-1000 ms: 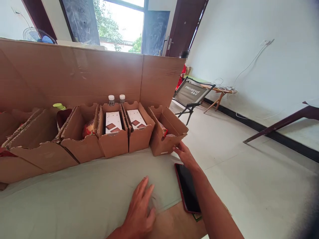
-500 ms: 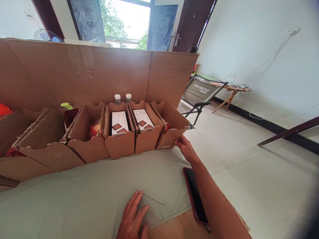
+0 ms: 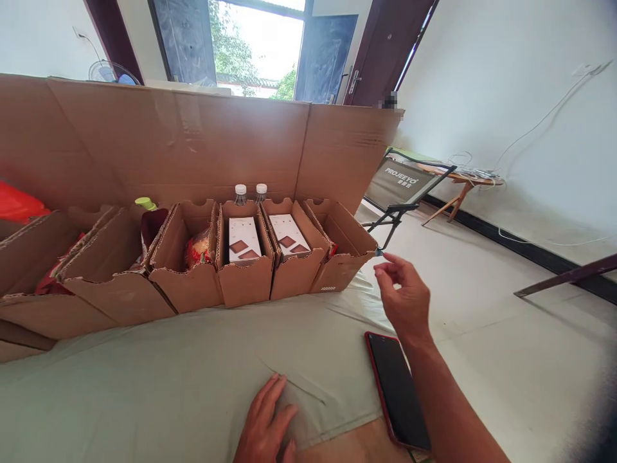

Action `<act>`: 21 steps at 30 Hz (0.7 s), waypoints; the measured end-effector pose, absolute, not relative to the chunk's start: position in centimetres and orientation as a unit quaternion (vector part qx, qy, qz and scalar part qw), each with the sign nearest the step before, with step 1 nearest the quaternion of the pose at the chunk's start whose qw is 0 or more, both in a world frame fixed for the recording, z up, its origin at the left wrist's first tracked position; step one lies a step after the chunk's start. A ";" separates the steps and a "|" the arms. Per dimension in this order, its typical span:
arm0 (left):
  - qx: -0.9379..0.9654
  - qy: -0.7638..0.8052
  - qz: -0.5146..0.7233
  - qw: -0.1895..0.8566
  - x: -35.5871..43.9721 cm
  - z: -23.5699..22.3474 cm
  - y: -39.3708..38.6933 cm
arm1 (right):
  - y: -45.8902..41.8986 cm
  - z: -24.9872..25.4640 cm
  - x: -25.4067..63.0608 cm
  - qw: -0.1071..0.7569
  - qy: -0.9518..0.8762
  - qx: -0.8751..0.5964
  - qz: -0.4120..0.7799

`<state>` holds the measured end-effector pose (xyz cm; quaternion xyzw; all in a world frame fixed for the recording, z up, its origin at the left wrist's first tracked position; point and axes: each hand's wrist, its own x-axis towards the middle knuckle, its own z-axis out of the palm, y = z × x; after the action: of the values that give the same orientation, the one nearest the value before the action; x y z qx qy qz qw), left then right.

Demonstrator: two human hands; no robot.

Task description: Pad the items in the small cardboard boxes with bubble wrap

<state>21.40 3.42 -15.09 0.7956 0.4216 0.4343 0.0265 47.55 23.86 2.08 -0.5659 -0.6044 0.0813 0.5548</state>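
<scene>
My right hand (image 3: 405, 296) is raised just right of the end cardboard box (image 3: 340, 273). Its thumb and index finger are apart, with nothing visible between them. Inside that box a bit of red packaging shows at the left wall. My left hand (image 3: 267, 421) rests on the pale green cloth (image 3: 193, 373), fingers loosely spread and holding nothing. Below my right hand lies a phone (image 3: 398, 392) in a red case, its screen dark and partly hidden by my forearm. Two neighbouring boxes hold a white carton (image 3: 244, 235) and a similar white carton (image 3: 288, 231).
More open boxes run leftward, one with a red-wrapped packet (image 3: 197, 249). Behind them stand two white-capped bottles and a tall cardboard panel (image 3: 231, 141). A folding chair (image 3: 402, 183) and a small wooden table (image 3: 465, 180) are beyond, at the right.
My right hand has let go of the end box's corner and lifted slightly up and right. My left hand stays on the cloth. The view has shifted a little left.
</scene>
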 end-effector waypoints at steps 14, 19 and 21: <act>0.771 0.439 0.456 0.079 21.2 -13.6 3.0 | 25.9 7.0 37.6 0.203 -0.891 -0.387 -0.122; 0.726 0.474 0.493 0.066 19.7 -14.5 0.5 | 19.9 8.2 39.3 0.223 -0.913 -0.323 -0.112; 0.708 0.499 0.491 0.097 18.6 -14.6 -1.5 | 16.9 8.7 39.7 0.222 -0.916 -0.316 -0.104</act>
<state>18.62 -1.46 -14.62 0.7075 0.4988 0.4912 0.0968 39.65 16.85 8.74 -0.3164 -0.9163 -0.1042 0.2224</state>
